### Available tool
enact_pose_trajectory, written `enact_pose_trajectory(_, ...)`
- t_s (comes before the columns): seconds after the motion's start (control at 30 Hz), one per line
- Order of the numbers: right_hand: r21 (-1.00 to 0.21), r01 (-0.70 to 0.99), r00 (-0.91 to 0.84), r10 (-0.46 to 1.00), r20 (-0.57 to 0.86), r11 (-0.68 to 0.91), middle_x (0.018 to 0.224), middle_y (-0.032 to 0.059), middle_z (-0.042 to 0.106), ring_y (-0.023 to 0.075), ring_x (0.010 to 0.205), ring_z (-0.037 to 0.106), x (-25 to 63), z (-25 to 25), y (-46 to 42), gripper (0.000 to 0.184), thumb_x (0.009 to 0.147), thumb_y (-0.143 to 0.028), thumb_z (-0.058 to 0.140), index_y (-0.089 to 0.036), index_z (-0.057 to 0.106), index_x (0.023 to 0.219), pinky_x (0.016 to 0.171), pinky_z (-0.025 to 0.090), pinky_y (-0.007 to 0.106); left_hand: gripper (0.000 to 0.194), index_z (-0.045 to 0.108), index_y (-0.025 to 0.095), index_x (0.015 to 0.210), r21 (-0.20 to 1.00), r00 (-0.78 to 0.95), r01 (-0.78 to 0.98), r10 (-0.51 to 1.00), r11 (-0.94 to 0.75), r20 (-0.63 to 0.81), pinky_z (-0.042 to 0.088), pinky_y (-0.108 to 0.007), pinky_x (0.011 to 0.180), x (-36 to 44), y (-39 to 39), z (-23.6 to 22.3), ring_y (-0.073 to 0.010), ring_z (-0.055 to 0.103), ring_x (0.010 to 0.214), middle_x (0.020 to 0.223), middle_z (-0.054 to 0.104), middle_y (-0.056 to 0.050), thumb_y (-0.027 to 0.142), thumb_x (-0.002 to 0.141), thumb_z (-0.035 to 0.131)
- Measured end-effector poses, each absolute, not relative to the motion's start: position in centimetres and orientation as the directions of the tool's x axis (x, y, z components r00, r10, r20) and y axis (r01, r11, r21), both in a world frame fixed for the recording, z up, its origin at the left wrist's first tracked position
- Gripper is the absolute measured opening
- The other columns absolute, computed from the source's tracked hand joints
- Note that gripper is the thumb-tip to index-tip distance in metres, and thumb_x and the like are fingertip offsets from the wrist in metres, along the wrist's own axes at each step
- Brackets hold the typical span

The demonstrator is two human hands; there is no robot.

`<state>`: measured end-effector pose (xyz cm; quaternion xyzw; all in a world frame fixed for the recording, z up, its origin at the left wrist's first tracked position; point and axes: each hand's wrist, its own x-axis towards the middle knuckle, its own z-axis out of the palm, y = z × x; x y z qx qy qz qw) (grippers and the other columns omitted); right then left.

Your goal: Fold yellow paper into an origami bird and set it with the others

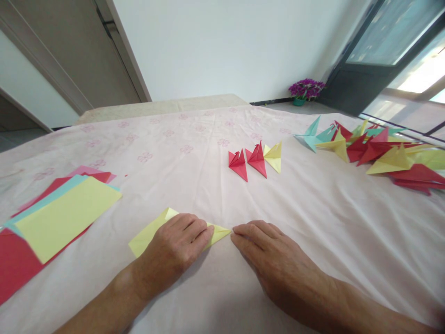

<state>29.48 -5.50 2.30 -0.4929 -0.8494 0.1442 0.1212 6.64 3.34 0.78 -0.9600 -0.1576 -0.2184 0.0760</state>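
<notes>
A partly folded sheet of yellow origami paper (148, 235) lies on the cloth in front of me, narrowing to a sharp point on its right. My left hand (181, 241) is closed over its middle, thumb and fingers pressing the folds and hiding much of them. At the pointed tip, my right hand (264, 248) has its fingers together, the fingertips meeting the paper's end. Beyond my hands stand two small folded red paper cranes (256, 160) and a yellow paper crane (274, 157).
Left of me is a stack of coloured paper (69, 218), yellow on top, with blue, red and pink beneath. A pile of folded paper cranes (375, 148) sits at the far right of the pink patterned tablecloth (194, 185). Purple flowers (306, 88) stand by the wall.
</notes>
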Motion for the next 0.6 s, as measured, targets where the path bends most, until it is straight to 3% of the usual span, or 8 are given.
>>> enact_pose_trajectory(0.1, -0.361, 0.816, -0.455, 0.887, 0.081, 0.452, 0.110, 0.0067, 0.062, 0.0206, 0.097, 0.052, 29.4, 1.7, -5.3, 0.037, 0.086, -0.003, 0.050, -0.016, 0.055, 0.121, 0.090, 0.045, 0.038, 0.017, 0.064, 0.011, 0.100, -0.078, 0.856, 0.332, 0.266, -0.940, 0.442, 0.051, -0.034, 0.067, 6.7, 3.3, 0.8, -0.0193, 0.057, 0.077, 0.082, 0.064, -0.005, 0.011, 0.094, 0.048)
enact_pose_trajectory(0.23, -0.242, 0.857, -0.457, 0.888, 0.052, 0.456, 0.109, 0.0087, 0.060, 0.0227, 0.092, 0.050, 28.9, 1.3, -4.8, 0.055, 0.084, -0.006, 0.052, -0.014, 0.043, 0.137, 0.082, 0.045, 0.041, 0.015, 0.065, 0.011, 0.099, -0.084, 0.858, 0.341, 0.274, -0.936, 0.435, 0.052, -0.034, 0.066, 6.7, 3.3, 0.8, -0.0193, 0.058, 0.076, 0.082, 0.064, -0.005, 0.011, 0.092, 0.051)
enact_pose_trajectory(0.47, -0.185, 0.873, -0.459, 0.888, -0.001, 0.451, 0.102, 0.0061, 0.057, 0.0218, 0.088, 0.048, 28.4, 1.7, -4.6, 0.038, 0.082, -0.009, 0.057, -0.018, 0.055, 0.119, 0.078, 0.043, 0.038, 0.017, 0.065, 0.012, 0.102, -0.101, 0.839, 0.394, 0.313, -0.913, 0.446, 0.054, -0.038, 0.069, 6.2, 3.1, 0.6, -0.0214, 0.061, 0.079, 0.084, 0.066, -0.006, 0.012, 0.092, 0.052)
enact_pose_trajectory(0.6, -0.164, 0.869, -0.473, 0.881, -0.002, 0.467, 0.103, 0.0068, 0.058, 0.0217, 0.088, 0.049, 28.5, 1.7, -4.6, 0.039, 0.082, -0.010, 0.057, -0.017, 0.055, 0.120, 0.078, 0.043, 0.037, 0.022, 0.065, 0.012, 0.107, -0.100, 0.812, 0.439, 0.347, -0.893, 0.469, 0.054, -0.040, 0.086, 5.0, 3.2, 0.8, -0.0216, 0.063, 0.093, 0.097, 0.070, -0.008, 0.009, 0.093, 0.049)
